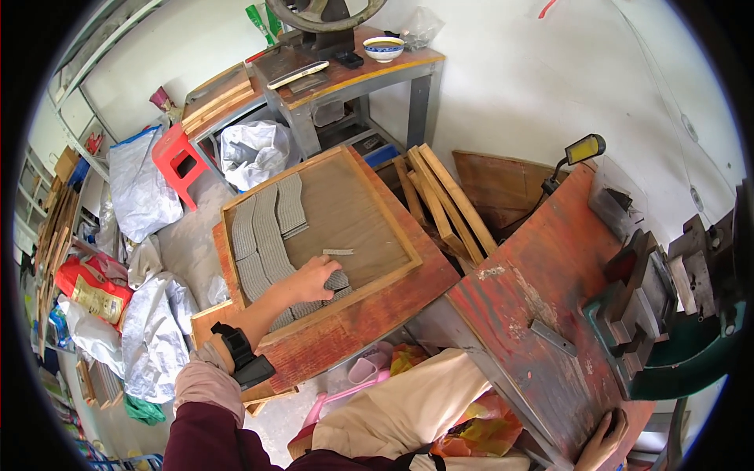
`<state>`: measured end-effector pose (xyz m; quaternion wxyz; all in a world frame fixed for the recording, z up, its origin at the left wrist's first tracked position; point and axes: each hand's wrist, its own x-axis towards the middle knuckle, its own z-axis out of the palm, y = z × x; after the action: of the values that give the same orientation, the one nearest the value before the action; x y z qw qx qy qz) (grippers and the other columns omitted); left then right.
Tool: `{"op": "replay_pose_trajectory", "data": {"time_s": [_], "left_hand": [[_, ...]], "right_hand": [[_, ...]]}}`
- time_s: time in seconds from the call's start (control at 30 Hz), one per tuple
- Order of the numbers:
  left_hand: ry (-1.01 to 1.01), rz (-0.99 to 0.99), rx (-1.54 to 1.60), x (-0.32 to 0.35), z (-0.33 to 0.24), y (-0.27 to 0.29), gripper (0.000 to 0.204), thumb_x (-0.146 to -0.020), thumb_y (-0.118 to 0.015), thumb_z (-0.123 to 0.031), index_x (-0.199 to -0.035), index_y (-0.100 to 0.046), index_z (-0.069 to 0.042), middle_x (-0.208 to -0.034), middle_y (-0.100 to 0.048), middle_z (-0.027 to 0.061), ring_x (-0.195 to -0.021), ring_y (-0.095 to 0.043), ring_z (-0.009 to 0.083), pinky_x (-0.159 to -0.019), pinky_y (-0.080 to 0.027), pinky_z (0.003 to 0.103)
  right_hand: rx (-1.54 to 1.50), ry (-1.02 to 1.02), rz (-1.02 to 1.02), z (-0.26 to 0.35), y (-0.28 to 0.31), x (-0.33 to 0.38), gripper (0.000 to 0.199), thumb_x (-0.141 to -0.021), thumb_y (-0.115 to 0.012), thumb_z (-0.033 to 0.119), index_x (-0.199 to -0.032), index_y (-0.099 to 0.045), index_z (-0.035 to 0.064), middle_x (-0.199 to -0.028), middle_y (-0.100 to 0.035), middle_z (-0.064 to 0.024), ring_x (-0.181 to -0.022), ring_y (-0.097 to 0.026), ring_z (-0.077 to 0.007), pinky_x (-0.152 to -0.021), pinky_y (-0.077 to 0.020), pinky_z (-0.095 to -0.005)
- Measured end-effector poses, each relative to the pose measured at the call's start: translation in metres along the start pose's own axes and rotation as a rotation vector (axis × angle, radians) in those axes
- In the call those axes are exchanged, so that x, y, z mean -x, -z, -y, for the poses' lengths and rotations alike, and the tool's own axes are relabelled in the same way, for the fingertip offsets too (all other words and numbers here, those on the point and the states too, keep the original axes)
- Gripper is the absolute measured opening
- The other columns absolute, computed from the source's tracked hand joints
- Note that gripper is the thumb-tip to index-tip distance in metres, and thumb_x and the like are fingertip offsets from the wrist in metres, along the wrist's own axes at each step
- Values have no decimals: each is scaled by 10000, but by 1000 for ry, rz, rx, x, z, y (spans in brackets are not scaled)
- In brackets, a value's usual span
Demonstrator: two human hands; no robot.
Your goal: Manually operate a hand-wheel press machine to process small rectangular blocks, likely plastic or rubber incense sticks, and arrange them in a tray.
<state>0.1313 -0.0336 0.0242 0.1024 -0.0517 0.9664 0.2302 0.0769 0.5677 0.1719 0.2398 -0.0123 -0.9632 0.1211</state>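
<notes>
The left hand (312, 276) closes around a stack of grey flat ridged metal strips (336, 281) in the shallow wooden tray (393, 206). More rows lie just beyond it. The right hand (603, 442) rests far away, grip unclear.

left hand (312, 276) on grey strips (271, 235), wooden tray (397, 228)

A red stool (177, 161) stood by white sacks (141, 188); a bowl (383, 49) sat on the far table (393, 71).
</notes>
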Motion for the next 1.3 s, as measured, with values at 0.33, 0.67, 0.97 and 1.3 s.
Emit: {"op": "replay_pose_trajectory", "data": {"time_s": [0.33,0.67,0.97,1.3], "left_hand": [[91,-98,211,-3,12,2,578,-629,-738,-201,-1135,-552,7,-1079,-540,213,-996,-539,358,-879,-451,404],[-52,-139,576,9,-85,76,574,-661,-761,-179,-1156,-532,-1,-1041,-550,45,-948,-529,145,-819,-451,296],[-970,297,138,-20,-407,65,528,-668,-723,-130,-1145,-532,-6,-1024,-538,107,-907,-572,246,-798,-473,343],[-1497,233,-295,-43,-576,-74,528,-702,-678,-161,-1123,-464,76,-1035,-511,229,-967,-526,382,-875,-439,434]], "right_hand": [[-70,28,-32,-1,0,0,339,-902,-574,271,-1009,-635,-45,-1021,-607,-227,-927,-573,-373,-843,-453,-436],[-115,-78,-30,-16,-4,3,268,-820,-603,123,-1060,-589,4,-1100,-558,-200,-1033,-498,-371,-909,-400,-450],[-879,-402,-357,-66,25,32,259,-882,-581,59,-1124,-540,-25,-1072,-583,-143,-1017,-584,-212,-863,-477,-319],[-479,25,151,-86,73,50,795,-710,-755,113,-1368,-320,10,-1343,-365,-203,-1199,-438,-339,-989,-403,-407]]}}
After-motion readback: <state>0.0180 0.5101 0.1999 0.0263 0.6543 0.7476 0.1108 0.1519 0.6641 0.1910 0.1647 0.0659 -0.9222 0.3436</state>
